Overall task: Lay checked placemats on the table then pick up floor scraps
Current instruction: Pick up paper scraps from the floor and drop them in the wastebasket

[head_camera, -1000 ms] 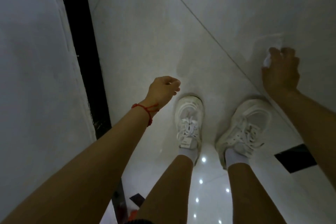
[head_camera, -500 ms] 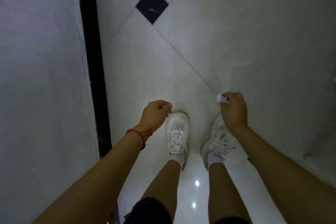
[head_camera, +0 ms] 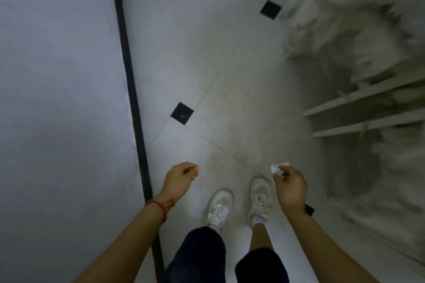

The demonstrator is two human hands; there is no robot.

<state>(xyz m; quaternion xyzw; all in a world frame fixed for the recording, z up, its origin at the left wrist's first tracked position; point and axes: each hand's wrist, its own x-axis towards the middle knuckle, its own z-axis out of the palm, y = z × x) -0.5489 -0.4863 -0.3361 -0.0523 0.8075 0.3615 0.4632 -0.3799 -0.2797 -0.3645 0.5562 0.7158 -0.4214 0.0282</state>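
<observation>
Head view looks down on a pale grey tiled floor (head_camera: 230, 57) with small black square inlays; right hand (head_camera: 290, 188) pinches a crumpled white paper scrap (head_camera: 278, 169) at its fingertips, above the near right white sneaker (head_camera: 259, 197); left hand (head_camera: 179, 179) hangs with fingers curled, holding nothing

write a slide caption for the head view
Right hand pinches a white scrap above the tiled floor.
</observation>
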